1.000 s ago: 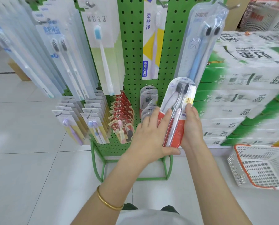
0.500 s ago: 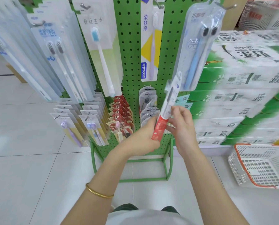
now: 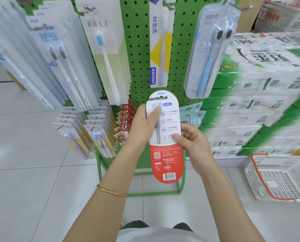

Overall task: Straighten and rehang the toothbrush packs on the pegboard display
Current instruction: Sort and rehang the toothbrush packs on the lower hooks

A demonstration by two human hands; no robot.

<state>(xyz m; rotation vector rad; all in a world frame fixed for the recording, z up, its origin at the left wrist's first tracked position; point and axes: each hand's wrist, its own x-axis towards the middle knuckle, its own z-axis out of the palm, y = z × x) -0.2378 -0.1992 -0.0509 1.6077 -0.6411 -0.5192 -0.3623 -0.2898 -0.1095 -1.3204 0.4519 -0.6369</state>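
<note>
I hold the red and white toothbrush pack upright in both hands, just in front of the lower middle of the green pegboard and off any hook. Its printed back, with the barcode low down, faces me. I judge that is the wrong way round for hanging, but it lets me see which end is up and find the hanging slot at the top.

My left hand pinches the upper left edge. The thumb lies flat across the card, and the other fingers are behind it where I cannot see them. My right hand pinches the right edge at mid-height, thumb pressed on the card and fingers curled round behind. With one grip high and one lower, the long thin card should not bend or swing, and the slot is clear of both hands.

Pale blue packs hang just behind, to the right. Higher up, a blue twin pack hangs tilted on its hook and probably wants straightening too. Next I would turn my pack and line its slot up with a free hook, taking care not to snag its neighbours.
</note>
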